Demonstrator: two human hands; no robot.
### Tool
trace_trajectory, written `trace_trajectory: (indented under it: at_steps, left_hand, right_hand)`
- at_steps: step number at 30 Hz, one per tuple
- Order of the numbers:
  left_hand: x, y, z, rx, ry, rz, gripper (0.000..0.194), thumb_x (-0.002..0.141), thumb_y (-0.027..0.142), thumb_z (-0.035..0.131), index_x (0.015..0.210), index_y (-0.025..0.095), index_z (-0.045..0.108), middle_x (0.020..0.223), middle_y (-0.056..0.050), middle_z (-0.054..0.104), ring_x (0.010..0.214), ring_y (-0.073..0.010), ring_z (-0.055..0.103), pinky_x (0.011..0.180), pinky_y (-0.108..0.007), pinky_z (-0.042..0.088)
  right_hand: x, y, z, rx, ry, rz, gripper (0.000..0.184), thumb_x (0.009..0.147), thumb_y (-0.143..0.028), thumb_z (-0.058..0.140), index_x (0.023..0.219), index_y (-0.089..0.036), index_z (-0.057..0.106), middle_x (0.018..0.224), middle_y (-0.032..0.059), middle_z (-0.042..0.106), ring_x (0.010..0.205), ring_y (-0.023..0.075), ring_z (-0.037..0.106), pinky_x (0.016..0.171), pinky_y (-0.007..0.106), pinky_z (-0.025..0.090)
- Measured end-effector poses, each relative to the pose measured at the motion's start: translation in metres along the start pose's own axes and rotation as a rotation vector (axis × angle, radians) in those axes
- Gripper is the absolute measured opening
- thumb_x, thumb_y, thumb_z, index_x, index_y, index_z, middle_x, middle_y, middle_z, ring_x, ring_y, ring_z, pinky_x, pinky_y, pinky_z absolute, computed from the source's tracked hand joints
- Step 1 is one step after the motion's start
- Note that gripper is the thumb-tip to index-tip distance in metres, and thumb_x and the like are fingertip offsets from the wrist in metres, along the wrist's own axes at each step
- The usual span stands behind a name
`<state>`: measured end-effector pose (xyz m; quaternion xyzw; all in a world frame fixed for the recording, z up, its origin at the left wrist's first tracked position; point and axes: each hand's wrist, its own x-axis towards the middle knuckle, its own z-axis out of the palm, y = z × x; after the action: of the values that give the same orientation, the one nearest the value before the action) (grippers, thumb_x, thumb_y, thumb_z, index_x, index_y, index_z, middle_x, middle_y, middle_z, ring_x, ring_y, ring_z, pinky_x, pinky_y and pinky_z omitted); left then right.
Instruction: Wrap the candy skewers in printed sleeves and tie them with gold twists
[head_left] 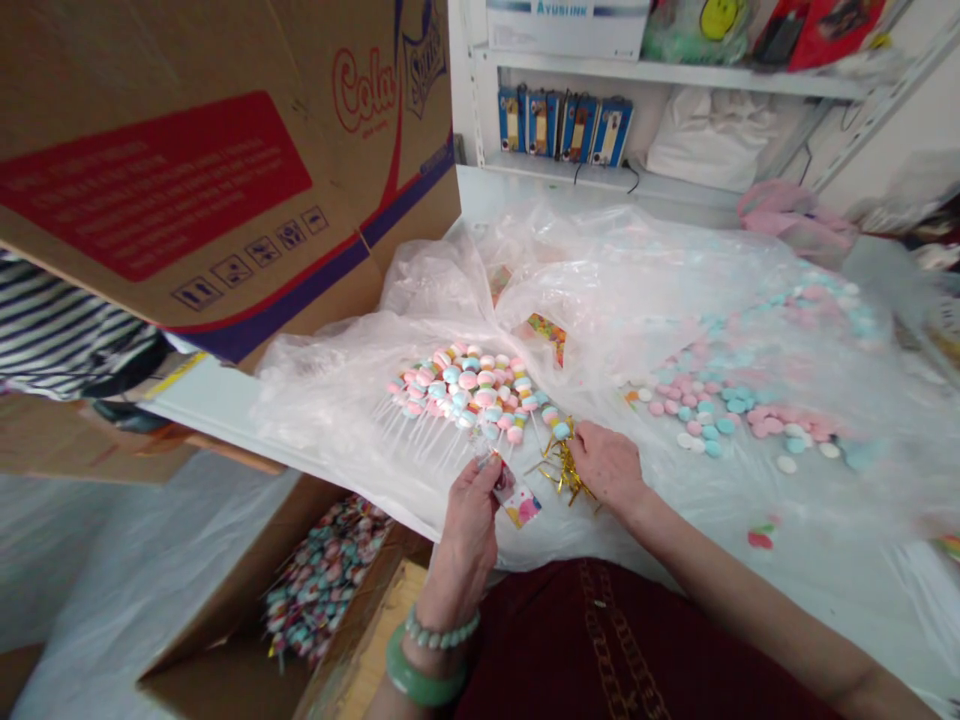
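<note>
- A small printed wrapper (pixel 519 502) is pinched between thumb and fingers of the left grip (pixel 469 500), just in front of the pile of candy sticks (pixel 465 385); its printed end is left hanging free, and a light pinch should be used so that the thin film is not creased.
- The right grip (pixel 609 465) is placed at the gold ties (pixel 564 475), with its fingers curled; whether a tie has been caught cannot be told (the fingertips are turned away).
- One tie is best drawn out by its end; if the bunch is grabbed, several may be brought along tangled.
- The wrapper is probably meant to be closed with a tie; its neck should then be gathered first, and the twist made firmly but without tearing.
- The pile lies on the plastic sheet (pixel 330 370) over the counter (pixel 825 600), sticks pointing towards the near edge; it should not be brushed by either wrist, as sticks could be knocked into the carton (pixel 225 640) below.
</note>
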<state>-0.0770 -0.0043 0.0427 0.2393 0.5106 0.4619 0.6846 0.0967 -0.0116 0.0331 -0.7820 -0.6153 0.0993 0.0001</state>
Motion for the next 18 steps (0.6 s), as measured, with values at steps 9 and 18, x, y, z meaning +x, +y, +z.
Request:
trace_trajectory:
  at_steps: [9, 18]
  left_hand:
    - [-0.02, 0.019, 0.017, -0.013, -0.004, -0.044, 0.021, 0.06, 0.031, 0.073, 0.065, 0.015, 0.059, 0.057, 0.002, 0.058, 0.052, -0.0092, 0.049, 0.051, -0.021, 0.04]
    - [-0.004, 0.045, 0.008, -0.195, 0.03, -0.123, 0.006, 0.077, 0.018, 0.067, 0.081, 0.014, 0.065, 0.073, -0.004, 0.069, 0.062, -0.0137, 0.063, 0.06, -0.026, 0.052]
  right_hand:
    - [0.004, -0.002, 0.009, 0.075, 0.003, -0.065, 0.027, 0.093, -0.023, 0.039, 0.089, -0.018, 0.065, 0.093, 0.0086, 0.07, 0.086, 0.0199, 0.061, 0.073, 0.029, 0.037]
    - [-0.023, 0.035, -0.02, 0.909, 0.008, -0.025, 0.016, 0.081, -0.028, 0.051, 0.07, -0.02, 0.059, 0.062, -0.0027, 0.053, 0.062, 0.0132, 0.049, 0.058, 0.024, 0.033]
